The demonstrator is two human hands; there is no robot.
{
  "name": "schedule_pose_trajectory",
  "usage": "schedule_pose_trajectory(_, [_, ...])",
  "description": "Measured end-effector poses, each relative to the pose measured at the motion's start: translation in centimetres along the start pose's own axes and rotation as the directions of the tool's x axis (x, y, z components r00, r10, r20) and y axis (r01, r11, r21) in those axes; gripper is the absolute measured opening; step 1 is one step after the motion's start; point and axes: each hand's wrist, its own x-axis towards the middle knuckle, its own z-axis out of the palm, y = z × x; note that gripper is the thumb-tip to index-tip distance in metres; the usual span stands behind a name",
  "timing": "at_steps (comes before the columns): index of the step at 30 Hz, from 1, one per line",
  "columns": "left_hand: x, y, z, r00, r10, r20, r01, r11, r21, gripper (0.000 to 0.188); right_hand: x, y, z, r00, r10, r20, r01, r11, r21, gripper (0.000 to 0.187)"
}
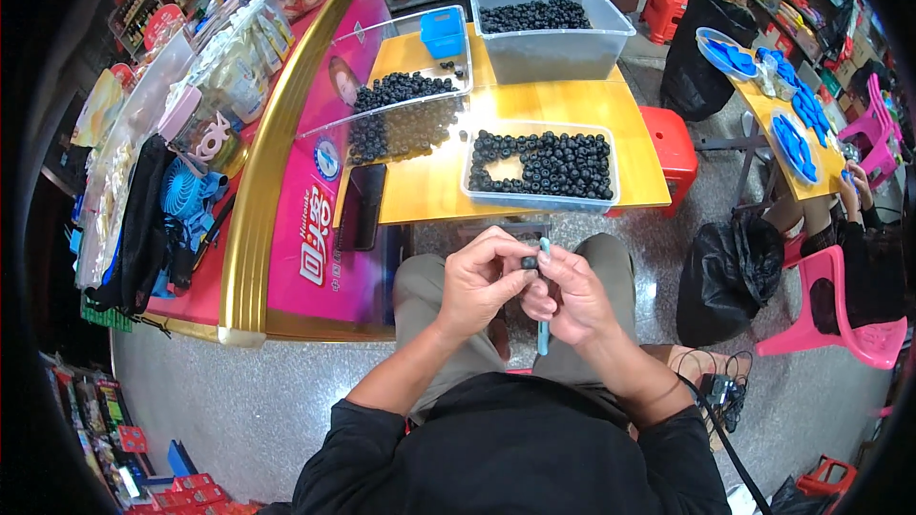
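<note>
My left hand (477,288) pinches a small round black part (529,264) between thumb and fingertips, above my lap. Close against it, my right hand (579,303) is closed around a slim teal pen-like tool (543,338). The tool's upper end stands beside the black part; whether the two touch, I cannot tell. Just beyond my hands, a shallow see-through tray (468,189) full of similar black parts sits at the table's near edge. More of these parts lie in a wider see-through tray (466,76) at the left and in a deep plastic bin (553,59) behind.
A blue box (442,32) stands in the wider tray on the wooden table (429,198). A dark phone (362,209) leans by a pink, gold-edged counter (286,181). Red stool (671,148), black bag (730,277) and another person's hands (856,186) are at the right.
</note>
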Motion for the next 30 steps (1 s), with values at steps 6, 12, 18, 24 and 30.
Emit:
schedule_pose_trajectory(6, [-1.7,0.5,0.9,0.998,-0.015,-0.063,0.028,0.977,0.21,0.018,-0.1,1.5,-0.6,0.983,-0.116,-0.145,0.084,0.975,-0.206,0.008])
schedule_pose_trajectory(12, [-2.0,0.3,0.3,0.975,0.166,-0.146,-0.093,0.906,0.412,0.025,-0.7,0.8,0.8,0.957,-0.254,-0.14,0.172,0.884,-0.434,0.01])
schedule_pose_trajectory(18, [-2.4,0.1,0.1,0.978,0.152,-0.144,-0.094,0.934,0.345,0.021,-0.7,1.2,0.9,0.938,-0.337,-0.074,0.23,0.769,-0.596,0.011])
schedule_pose_trajectory(24, [-2.4,-0.1,-0.3,0.978,0.054,-0.2,-0.023,0.988,0.151,0.025,-1.1,0.1,1.5,0.963,-0.264,-0.061,0.184,0.804,-0.565,0.012])
schedule_pose_trajectory(30, [-2.1,0.6,-0.5,0.976,0.106,-0.191,-0.049,0.958,0.283,0.027,-1.4,0.1,1.6,0.924,-0.363,0.123,0.296,0.473,-0.829,0.018])
